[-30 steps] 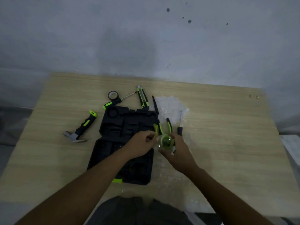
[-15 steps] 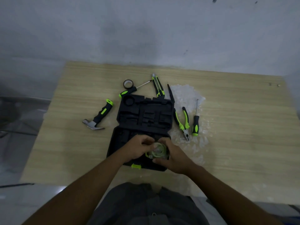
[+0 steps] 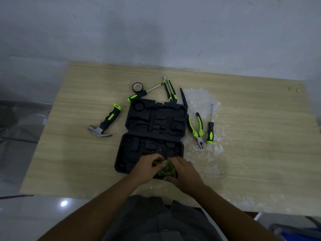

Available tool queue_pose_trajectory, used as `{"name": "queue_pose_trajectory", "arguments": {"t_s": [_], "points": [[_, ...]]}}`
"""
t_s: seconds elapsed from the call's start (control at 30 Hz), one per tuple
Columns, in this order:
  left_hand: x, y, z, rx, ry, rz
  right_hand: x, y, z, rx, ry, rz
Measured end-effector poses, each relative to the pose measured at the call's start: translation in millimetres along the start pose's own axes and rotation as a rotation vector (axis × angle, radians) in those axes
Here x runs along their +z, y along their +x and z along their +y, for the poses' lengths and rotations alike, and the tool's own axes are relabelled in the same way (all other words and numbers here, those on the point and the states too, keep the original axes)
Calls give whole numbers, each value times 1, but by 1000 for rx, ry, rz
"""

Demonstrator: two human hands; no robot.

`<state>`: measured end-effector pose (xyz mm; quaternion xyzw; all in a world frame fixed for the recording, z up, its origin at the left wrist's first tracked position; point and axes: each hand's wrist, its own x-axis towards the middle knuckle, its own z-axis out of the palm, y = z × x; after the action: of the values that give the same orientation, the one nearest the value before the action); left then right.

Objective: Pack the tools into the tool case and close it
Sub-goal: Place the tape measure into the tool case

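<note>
1. The tool case [image 3: 152, 129] lies open and flat at the middle of the tabletop [image 3: 251, 136], both black halves showing moulded recesses; the far half sits at 12 o'clock of the near half.
2. A round green tape measure [image 3: 166, 169] (blurred, so its details are hard to read) is held over the near right corner of the near half, at about 5 o'clock of the case's middle.
3. The left hand [image 3: 147, 168] curls around the tape measure from 9 o'clock, fingers bent over its top edge.
4. The right hand [image 3: 185, 173] wraps it from 3 o'clock, thumb underneath and fingers closed over its far side; both hands grip it together.
5. The pliers [image 3: 197, 129] lie just beside the case at 3 o'clock, nose toward the person, with a small screwdriver [image 3: 210, 131] beside them further right.
6. At 12 o'clock of the case rest a utility knife [image 3: 169, 89], a longer screwdriver [image 3: 142, 93] and a roll of black tape [image 3: 137, 87]; a thin black tool [image 3: 183, 98] lies along the case's far right corner.
7. The hammer [image 3: 106, 123] lies at 9 o'clock, apart from the case, head toward the person.
8. A whitish rough patch [image 3: 199, 100] marks the tabletop under the right-side tools.
</note>
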<state>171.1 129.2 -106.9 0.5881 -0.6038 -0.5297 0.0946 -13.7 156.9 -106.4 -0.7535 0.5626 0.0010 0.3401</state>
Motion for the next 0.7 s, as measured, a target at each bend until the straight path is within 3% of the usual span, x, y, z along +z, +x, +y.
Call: {"name": "queue_pose_trajectory", "arguments": {"t_s": [0.27,0.7], "points": [[13,-9,0,197,124,130,3,-7,5,-56,-55,9],[7,5,-3,9,66,74,-13,8,13,-79,-229,18]]}}
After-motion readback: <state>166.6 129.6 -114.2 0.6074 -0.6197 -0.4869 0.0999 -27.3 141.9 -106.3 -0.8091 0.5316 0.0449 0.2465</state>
